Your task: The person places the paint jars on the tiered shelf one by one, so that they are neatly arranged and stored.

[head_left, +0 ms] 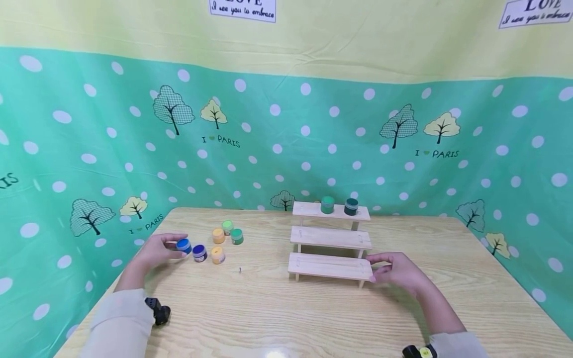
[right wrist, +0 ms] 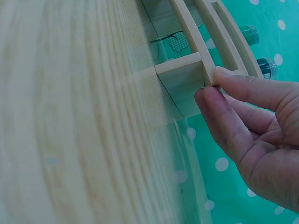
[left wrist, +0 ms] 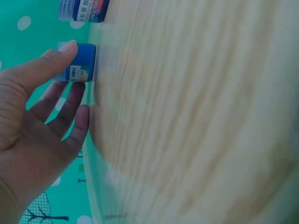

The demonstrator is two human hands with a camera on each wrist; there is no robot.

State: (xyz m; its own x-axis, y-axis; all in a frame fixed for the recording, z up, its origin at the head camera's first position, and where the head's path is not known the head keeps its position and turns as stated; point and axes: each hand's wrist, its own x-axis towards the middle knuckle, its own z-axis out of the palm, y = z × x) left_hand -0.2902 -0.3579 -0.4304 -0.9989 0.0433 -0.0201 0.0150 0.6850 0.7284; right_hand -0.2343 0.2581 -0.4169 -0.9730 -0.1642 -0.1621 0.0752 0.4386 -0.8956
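Note:
At the left of the table, my left hand [head_left: 155, 252] holds a small blue paint jar [head_left: 184, 246] between thumb and fingers. The left wrist view has the thumb on the side of that jar [left wrist: 85, 63], which stands low at the tabletop. A dark purple-blue jar [head_left: 199, 253] is right beside it. My right hand [head_left: 399, 271] pinches the right end of the lowest step of a three-tier wooden stand [head_left: 329, 267]. Thumb above and fingers below grip the board's corner [right wrist: 211, 74] in the right wrist view.
Two orange-yellow jars [head_left: 218, 255], a light green jar [head_left: 228, 227] and a green jar [head_left: 237, 236] stand close by. On the stand's top tier sit a green jar [head_left: 327, 205] and a dark green jar [head_left: 351, 206]. A patterned curtain [head_left: 250, 169] surrounds the table [head_left: 250, 318].

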